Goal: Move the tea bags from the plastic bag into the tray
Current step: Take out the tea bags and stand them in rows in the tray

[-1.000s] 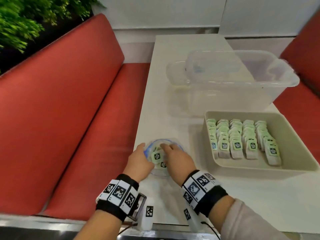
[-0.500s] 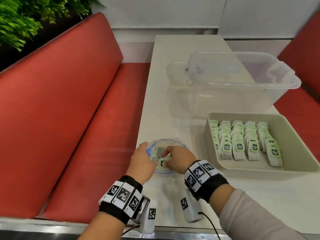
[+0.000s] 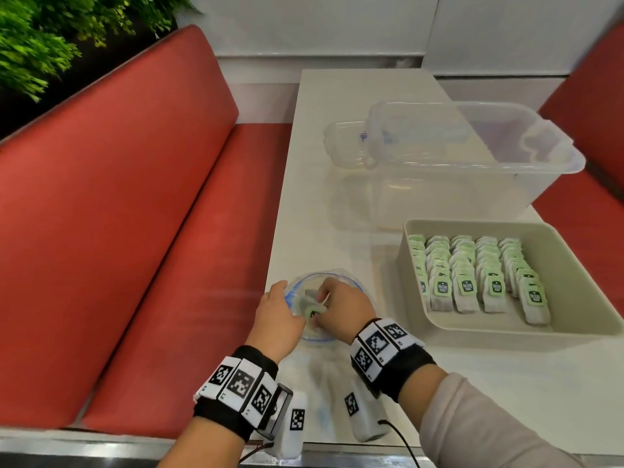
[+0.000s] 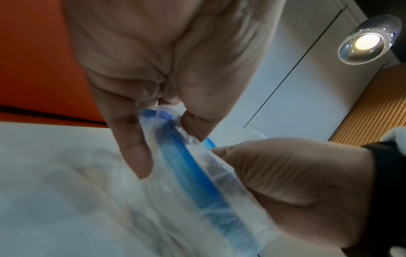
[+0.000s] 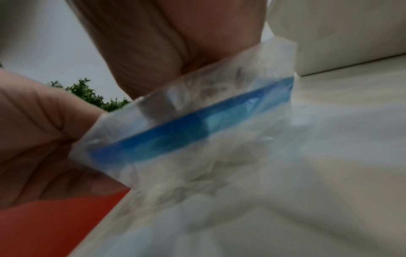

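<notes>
A clear plastic bag (image 3: 305, 285) with a blue zip rim lies at the table's near left edge, its mouth held wide. My left hand (image 3: 282, 309) pinches the rim's left side; thumb and fingers clamp the blue strip (image 4: 167, 125) in the left wrist view. My right hand (image 3: 337, 305) reaches into the mouth and pinches a tea bag by its green tag (image 3: 314, 314). Seen from the right wrist, the fingers (image 5: 175, 43) pass behind the rim (image 5: 186, 125). The beige tray (image 3: 574, 275) at the right holds several rows of green-tagged tea bags (image 3: 472, 275).
A large clear plastic bin (image 3: 472, 157) stands behind the tray, with a smaller clear container (image 3: 344, 143) to its left. A red bench (image 3: 135, 214) runs along the table's left edge. The tray's right part is bare.
My right hand's fingers have closed on a tea bag in the bag's mouth and drawn back a little toward me. My left hand keeps its hold on the rim.
</notes>
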